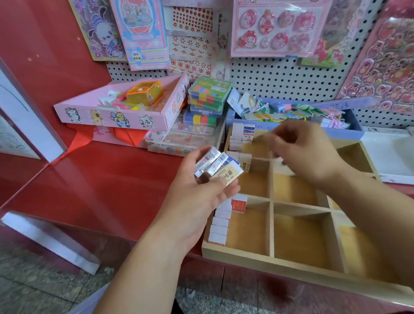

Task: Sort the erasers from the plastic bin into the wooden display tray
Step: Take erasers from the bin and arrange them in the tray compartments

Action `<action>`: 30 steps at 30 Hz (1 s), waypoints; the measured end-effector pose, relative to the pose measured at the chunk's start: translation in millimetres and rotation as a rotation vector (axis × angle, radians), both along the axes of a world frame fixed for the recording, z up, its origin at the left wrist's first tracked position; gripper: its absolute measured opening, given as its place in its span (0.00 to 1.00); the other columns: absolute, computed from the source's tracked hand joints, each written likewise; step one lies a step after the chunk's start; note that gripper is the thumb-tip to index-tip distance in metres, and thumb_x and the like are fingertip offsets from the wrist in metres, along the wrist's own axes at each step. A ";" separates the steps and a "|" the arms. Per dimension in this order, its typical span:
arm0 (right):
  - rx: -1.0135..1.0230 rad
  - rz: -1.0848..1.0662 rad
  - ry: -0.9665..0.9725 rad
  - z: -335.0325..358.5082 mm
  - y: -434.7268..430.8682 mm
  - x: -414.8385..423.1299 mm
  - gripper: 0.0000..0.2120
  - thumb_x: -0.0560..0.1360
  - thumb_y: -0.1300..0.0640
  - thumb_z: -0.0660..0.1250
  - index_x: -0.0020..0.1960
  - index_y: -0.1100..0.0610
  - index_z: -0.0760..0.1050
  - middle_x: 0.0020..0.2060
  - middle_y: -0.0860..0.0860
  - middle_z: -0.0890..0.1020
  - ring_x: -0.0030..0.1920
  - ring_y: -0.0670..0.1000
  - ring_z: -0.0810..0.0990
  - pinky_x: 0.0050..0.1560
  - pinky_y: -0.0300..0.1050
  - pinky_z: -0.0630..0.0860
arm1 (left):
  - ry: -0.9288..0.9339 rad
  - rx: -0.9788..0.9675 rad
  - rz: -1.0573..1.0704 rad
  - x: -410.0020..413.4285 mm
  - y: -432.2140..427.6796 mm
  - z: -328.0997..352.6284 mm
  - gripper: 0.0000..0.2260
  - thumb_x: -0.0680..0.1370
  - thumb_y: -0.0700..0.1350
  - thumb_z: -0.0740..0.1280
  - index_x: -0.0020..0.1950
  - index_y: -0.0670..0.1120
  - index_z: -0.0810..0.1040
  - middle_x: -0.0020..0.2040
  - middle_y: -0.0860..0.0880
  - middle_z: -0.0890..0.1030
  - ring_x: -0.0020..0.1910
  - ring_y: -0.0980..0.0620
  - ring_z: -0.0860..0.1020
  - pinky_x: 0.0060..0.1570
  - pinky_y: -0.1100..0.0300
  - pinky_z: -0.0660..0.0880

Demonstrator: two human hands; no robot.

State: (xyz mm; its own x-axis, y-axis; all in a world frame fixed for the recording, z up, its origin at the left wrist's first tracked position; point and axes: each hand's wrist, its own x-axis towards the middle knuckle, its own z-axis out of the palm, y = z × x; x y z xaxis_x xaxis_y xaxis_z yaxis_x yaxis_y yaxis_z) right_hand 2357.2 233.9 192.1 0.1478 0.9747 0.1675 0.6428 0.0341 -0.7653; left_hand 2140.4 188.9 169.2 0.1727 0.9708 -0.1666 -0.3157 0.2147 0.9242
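Red counter (102, 188): carries the work, with the wooden display tray (236, 252) at its near right edge. The tray is divided into a grid of compartments.

Tray condition: only the left column is stocked. The middle and right compartments that can be seen show bare wood.

Left hand (200, 198): raised just left of the tray, palm up, fingers and thumb curled round a small stack of erasers (214, 166) in printed sleeves. This stock is not yet placed.

Right hand (307, 151): above the far middle of the tray and blurred. Its fingertips appear drawn together, but whether they hold an eraser cannot be told.

Near-left compartment: a row of white erasers (219, 225) stands on edge along the left wall, filling only that side. A red-labelled eraser (240, 203) stands at the far end of the row.

Middle-left compartment: a few sleeved erasers (243, 159) at its far left corner.

Far-left compartment: a short block of white erasers (243, 131) against the left wall.

Assessment: sorting is at an early stage. Three compartments are partly filled and the rest are untouched. The handful in the left hand is the next to be placed. The bin's contents are not shown, so the quantity outstanding cannot be stated.
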 end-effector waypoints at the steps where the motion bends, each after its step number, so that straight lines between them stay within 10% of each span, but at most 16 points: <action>1: -0.076 0.078 0.066 3.8 -9.3 -12.1 0.11 0.76 0.45 0.71 0.44 0.53 0.81 0.36 0.52 0.84 0.40 0.54 0.83 0.44 0.52 0.81 | -0.005 0.004 -0.001 0.4 -0.6 0.4 0.26 0.80 0.26 0.63 0.72 0.50 0.72 0.58 0.39 0.84 0.55 0.42 0.85 0.55 0.51 0.80; 15: -0.276 0.175 0.650 4.5 -27.6 -37.1 0.05 0.73 0.61 0.75 0.48 0.61 0.82 0.39 0.59 0.86 0.36 0.51 0.82 0.40 0.42 0.81 | -0.089 -0.026 0.061 0.6 -2.5 4.3 0.17 0.83 0.32 0.62 0.66 0.50 0.77 0.61 0.39 0.82 0.54 0.41 0.85 0.49 0.54 0.82; 24: -0.027 0.029 0.095 -9.8 -3.8 -10.7 0.04 0.76 0.57 0.74 0.47 0.51 0.80 0.42 0.52 0.85 0.38 0.53 0.84 0.42 0.48 0.84 | -0.080 -0.065 0.107 -9.5 -1.2 7.5 0.17 0.82 0.31 0.62 0.64 0.50 0.78 0.60 0.38 0.83 0.50 0.42 0.84 0.47 0.55 0.83; 30: 0.079 0.181 -0.322 -22.9 3.2 -22.9 0.07 0.76 0.58 0.73 0.54 0.52 0.82 0.43 0.42 0.79 0.41 0.43 0.78 0.40 0.30 0.70 | -0.069 -0.071 0.095 -8.1 -1.6 7.7 0.17 0.83 0.32 0.62 0.62 0.52 0.79 0.60 0.39 0.83 0.55 0.39 0.84 0.48 0.54 0.82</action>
